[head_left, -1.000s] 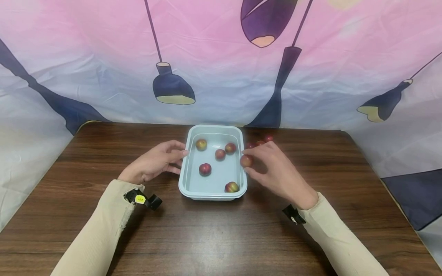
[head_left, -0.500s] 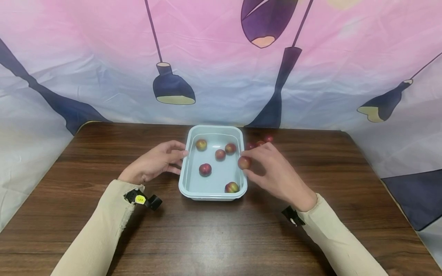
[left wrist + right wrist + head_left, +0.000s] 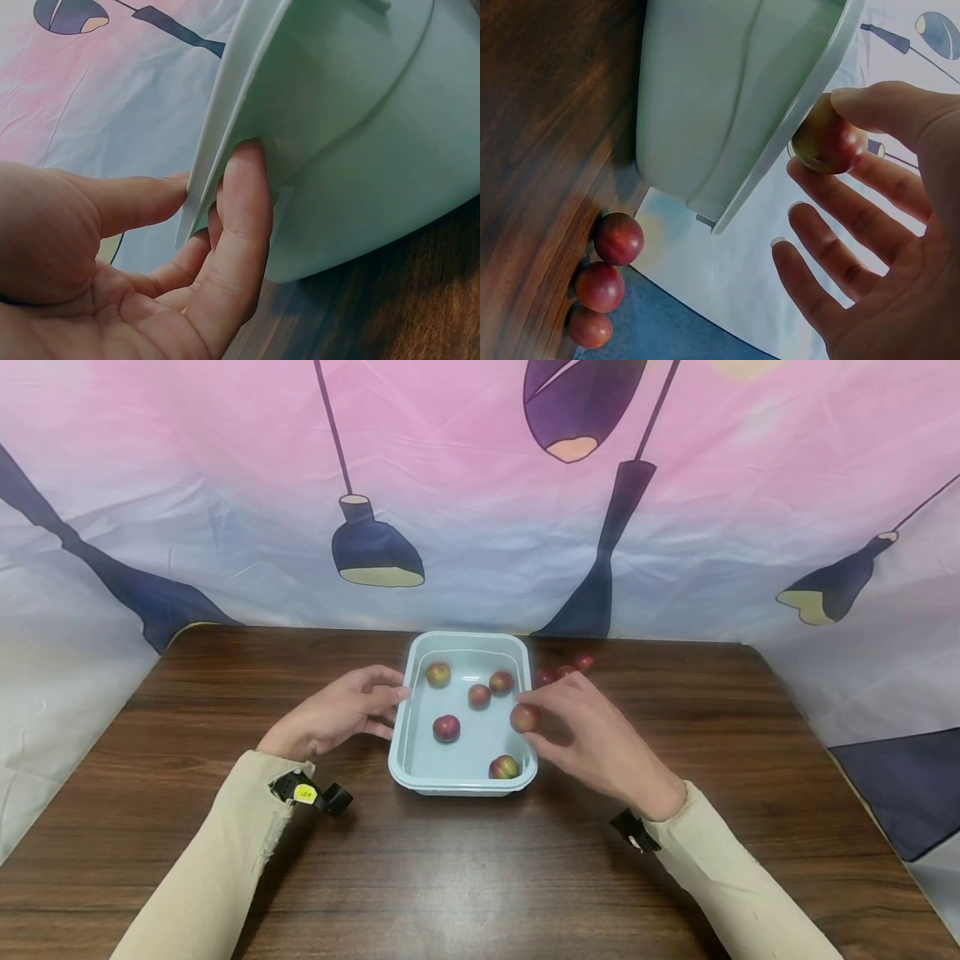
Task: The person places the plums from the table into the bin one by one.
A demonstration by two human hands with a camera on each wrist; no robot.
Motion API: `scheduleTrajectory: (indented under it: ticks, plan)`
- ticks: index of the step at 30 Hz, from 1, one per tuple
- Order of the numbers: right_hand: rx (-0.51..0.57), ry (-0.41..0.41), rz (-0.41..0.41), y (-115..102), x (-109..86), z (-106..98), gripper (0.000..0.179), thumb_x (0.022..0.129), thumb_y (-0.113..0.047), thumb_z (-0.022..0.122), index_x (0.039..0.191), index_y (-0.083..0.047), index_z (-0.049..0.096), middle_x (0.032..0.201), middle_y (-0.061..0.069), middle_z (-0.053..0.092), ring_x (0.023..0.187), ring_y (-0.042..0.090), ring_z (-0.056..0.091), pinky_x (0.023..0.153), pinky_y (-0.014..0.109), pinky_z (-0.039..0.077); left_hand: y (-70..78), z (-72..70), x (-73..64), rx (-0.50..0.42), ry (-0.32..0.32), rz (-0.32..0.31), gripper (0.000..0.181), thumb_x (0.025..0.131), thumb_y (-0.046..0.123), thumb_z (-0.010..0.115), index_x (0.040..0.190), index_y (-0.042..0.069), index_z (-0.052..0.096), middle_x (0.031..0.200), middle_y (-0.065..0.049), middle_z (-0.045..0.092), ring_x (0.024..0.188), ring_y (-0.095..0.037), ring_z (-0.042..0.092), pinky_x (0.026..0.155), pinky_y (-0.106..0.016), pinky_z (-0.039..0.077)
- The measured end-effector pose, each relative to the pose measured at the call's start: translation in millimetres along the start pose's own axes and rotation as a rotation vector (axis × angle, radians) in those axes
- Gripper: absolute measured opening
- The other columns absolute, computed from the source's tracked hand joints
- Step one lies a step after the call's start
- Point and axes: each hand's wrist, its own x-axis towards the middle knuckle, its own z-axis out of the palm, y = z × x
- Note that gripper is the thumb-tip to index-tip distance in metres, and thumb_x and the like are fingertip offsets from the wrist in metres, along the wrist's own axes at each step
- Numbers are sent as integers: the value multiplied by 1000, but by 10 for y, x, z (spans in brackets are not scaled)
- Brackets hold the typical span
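Note:
A pale blue-green plastic tub [image 3: 467, 752] stands on the table with several red and yellow-green plums in it, among them a dark red plum [image 3: 446, 728] and a greener plum [image 3: 503, 767]. My left hand [image 3: 345, 706] pinches its left rim, thumb on top and fingers underneath, as the left wrist view shows. Over the right rim, my right hand [image 3: 592, 739] holds a reddish plum [image 3: 829, 139] between thumb and fingertips. In the right wrist view the other fingers of that hand are spread away from the fruit.
Three more plums [image 3: 600, 286] lie in a row on the brown wooden table [image 3: 465, 877], right of the tub's far end and partly behind my right hand in the head view. A printed cloth [image 3: 480, 527] hangs along the table's far edge.
My right hand has shifted slightly left with its plum, from beside the tub's right rim to over it. The left hand and the tub have stayed in place.

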Motion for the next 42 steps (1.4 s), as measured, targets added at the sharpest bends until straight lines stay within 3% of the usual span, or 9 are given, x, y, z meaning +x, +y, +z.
scheduleTrajectory:
  ticks: [17, 42]
  plan:
    - [-10, -13, 12, 8, 5, 33, 41, 91, -22, 78, 129, -13, 69, 118, 0, 74, 102, 15, 54, 89, 32, 52, -4, 10, 2, -10, 2, -4, 49, 108, 21, 51, 145, -7, 35, 128, -30, 60, 101, -25, 70, 87, -39, 64]
    - [-11, 25, 40, 126, 89, -21, 42, 91, -24, 79, 130, -12, 69, 121, 0, 74, 107, 16, 53, 91, 34, 52, 18, 2, -9, 9, 3, 12, 49, 107, 22, 53, 144, -5, 37, 129, -30, 59, 106, -31, 69, 89, -39, 64]
